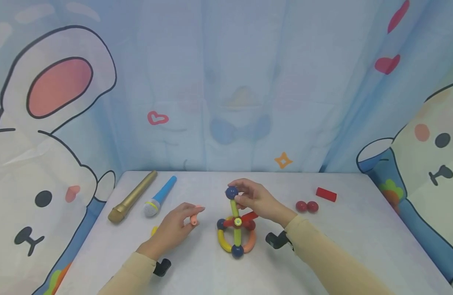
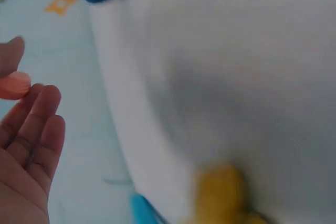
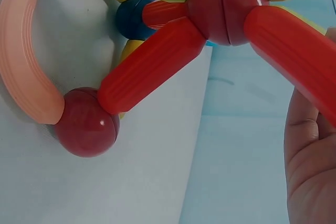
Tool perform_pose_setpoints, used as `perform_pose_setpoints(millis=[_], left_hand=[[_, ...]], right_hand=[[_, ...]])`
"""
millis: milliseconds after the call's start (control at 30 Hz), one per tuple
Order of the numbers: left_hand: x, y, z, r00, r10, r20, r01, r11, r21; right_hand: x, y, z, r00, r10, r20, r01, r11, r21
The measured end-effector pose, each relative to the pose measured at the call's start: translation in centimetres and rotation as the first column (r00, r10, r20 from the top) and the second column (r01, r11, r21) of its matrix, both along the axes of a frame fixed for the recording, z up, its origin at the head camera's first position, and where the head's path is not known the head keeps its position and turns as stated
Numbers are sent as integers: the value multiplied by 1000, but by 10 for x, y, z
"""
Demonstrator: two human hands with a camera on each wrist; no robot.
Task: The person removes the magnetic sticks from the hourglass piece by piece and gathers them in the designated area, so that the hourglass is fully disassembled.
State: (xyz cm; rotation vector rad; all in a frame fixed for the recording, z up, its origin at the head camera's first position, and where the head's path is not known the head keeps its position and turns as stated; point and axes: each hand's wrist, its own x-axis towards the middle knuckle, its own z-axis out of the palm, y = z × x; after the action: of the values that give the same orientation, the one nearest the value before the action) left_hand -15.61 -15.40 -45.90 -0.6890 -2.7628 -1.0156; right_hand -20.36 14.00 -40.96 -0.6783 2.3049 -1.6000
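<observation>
My left hand [image 1: 173,229] pinches a peach-coloured curved stick [image 1: 193,219] between thumb and fingers; one end of this stick [image 2: 16,84] shows in the left wrist view. To its right stands a building model of sticks and balls. Its base ring has a yellow curved stick [image 1: 223,242], a peach curved stick [image 1: 252,241] and blue and red balls. Red sticks [image 3: 152,64] and green sticks meet at a dark red ball [image 3: 226,6] above the ring. With thumb and fingers, my right hand [image 1: 257,199] grips the blue ball [image 1: 232,192] atop the upper green stick [image 1: 234,208].
A gold microphone [image 1: 132,197] and a blue toy microphone [image 1: 161,196] lie at the table's left. At the right are two red balls [image 1: 306,206] and a red stick [image 1: 326,194]. A yellow piece [image 2: 220,198], blurred, is partly hidden by my left hand in the head view.
</observation>
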Motion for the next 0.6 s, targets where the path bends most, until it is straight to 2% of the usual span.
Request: perform_pose_setpoints(millis=[167,300,467,600], left_hand=[[2,-37,-25,999,50,-22,-52,991,-127],[2,-56,-38,997,48,-67,-62,970,-235],[6,-67,-40,994,36,-100,-66,948,-313],[9,-70,-38,997,50,-60,-67,939,-336]], right_hand=[[1,0,0,1000,-1,9,1,1000,-10],[2,1,1,1000,-12,15,12,1000,0],[4,0,3,1000,-22,21,22,1000,7],[4,0,4,1000,-21,14,20,1000,7]])
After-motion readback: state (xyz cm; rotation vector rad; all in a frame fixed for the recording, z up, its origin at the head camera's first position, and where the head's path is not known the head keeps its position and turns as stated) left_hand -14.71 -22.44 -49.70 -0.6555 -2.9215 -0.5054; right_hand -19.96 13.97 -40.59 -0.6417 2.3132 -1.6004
